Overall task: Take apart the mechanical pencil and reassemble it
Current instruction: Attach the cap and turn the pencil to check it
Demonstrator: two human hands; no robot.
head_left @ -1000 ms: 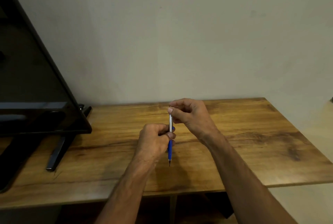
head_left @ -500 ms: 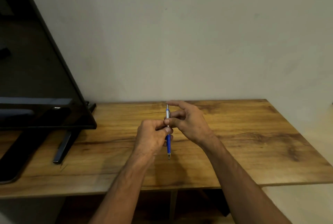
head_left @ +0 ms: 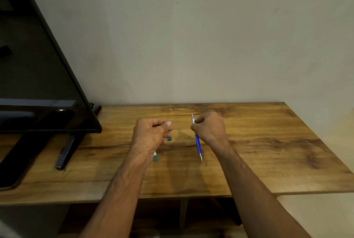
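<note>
— Where's the mechanical pencil [head_left: 197, 142]?
— Your right hand [head_left: 209, 130] grips it, tip down, above the tabletop [head_left: 268, 151]; your left hand [head_left: 150, 135] is apart, curled; whether it holds the blurred teal bit [head_left: 169, 139], I cannot tell.

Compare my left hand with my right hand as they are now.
The right hand grips the blue-and-silver pencil, tip down. The left hand holds no pencil; small teal pieces show by it, but I cannot tell if it holds them. The right hand sits right of the left hand, apart. Both are curled above the wooden table.
</note>
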